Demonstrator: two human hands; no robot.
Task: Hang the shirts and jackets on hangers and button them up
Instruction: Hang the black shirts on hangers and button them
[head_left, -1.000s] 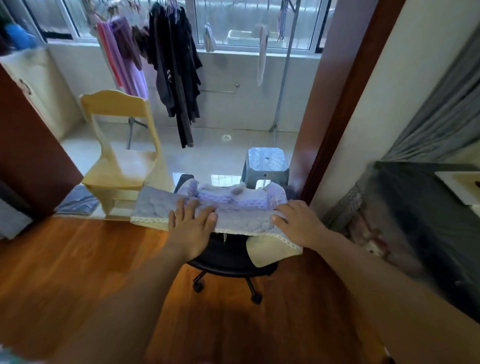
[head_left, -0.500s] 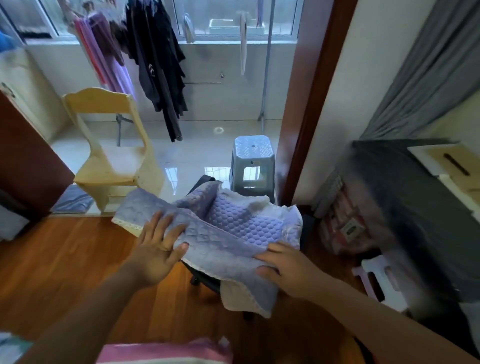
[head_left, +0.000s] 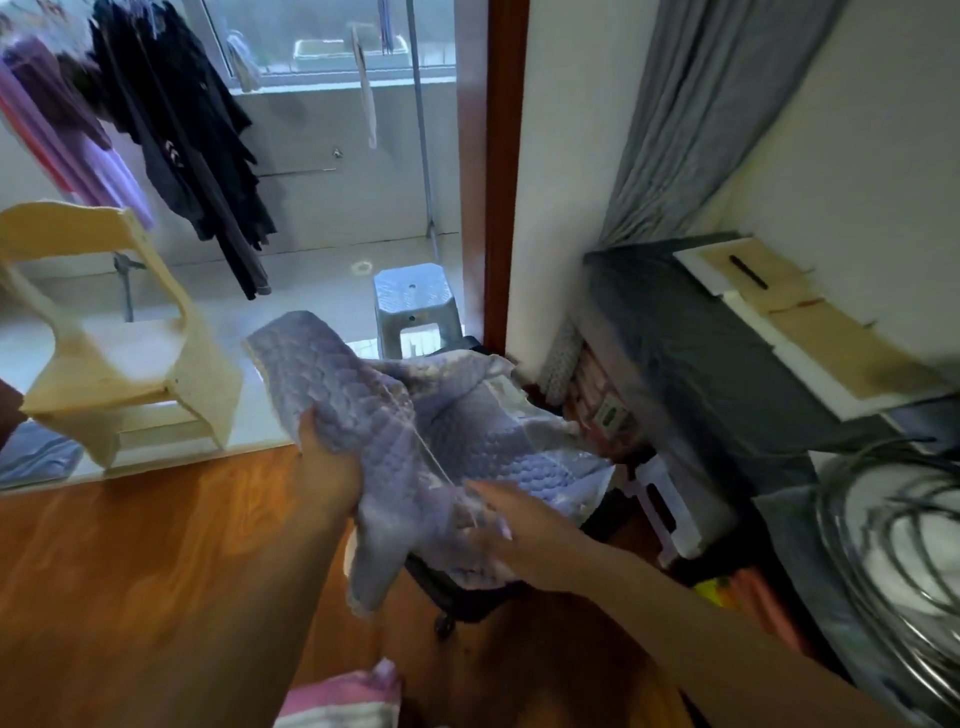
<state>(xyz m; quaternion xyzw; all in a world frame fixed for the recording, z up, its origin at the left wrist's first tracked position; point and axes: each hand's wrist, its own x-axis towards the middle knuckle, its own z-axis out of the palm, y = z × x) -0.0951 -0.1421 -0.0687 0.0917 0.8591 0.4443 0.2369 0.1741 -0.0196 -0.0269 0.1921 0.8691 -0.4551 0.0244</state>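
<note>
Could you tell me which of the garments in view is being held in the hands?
The quilted lilac jacket; the black and purple garments hang untouched at the window.

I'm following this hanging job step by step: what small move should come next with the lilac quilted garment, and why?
Probably lift and shake it open to find the collar. The lilac quilted garment is bunched between the left hand and the right hand above the black chair, and neither hand holds a hanger.
</note>
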